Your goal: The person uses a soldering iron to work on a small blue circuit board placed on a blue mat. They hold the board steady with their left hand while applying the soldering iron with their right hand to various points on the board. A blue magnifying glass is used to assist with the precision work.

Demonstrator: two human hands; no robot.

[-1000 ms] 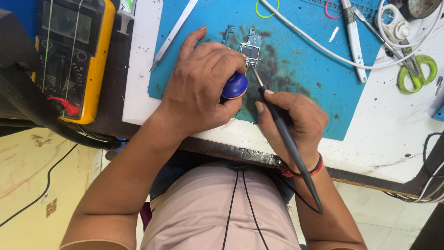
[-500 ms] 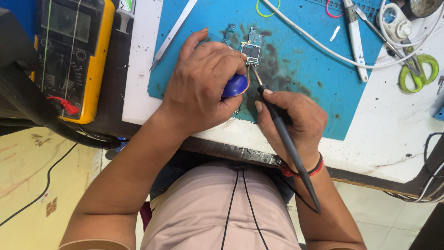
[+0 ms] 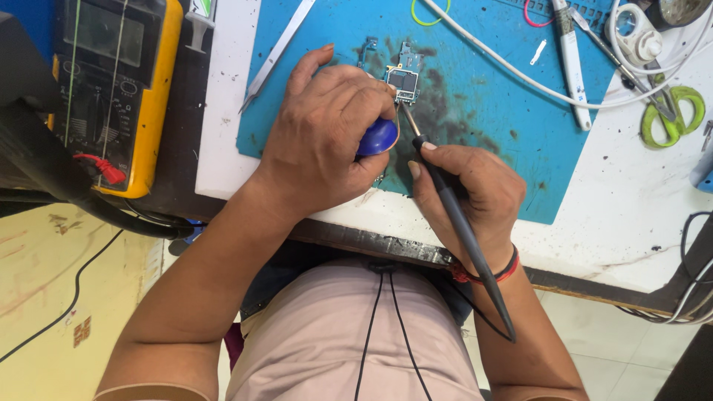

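Observation:
A small circuit board (image 3: 405,76) lies on a stained blue work mat (image 3: 490,111). My left hand (image 3: 327,141) rests on the mat just left of the board and is closed around a round blue object (image 3: 377,137), with a thin wire running from it toward the board. My right hand (image 3: 464,197) grips a slim dark soldering iron (image 3: 460,223) like a pen; its metal tip (image 3: 407,119) touches the lower edge of the board. A red and black band circles my right wrist.
A yellow multimeter (image 3: 111,82) sits at the left. Metal tweezers (image 3: 278,52) lie at the mat's upper left. A white pen-like tool (image 3: 570,63), white cable (image 3: 512,67) and green-handled scissors (image 3: 672,111) lie to the right. The table's front edge (image 3: 594,286) runs below my hands.

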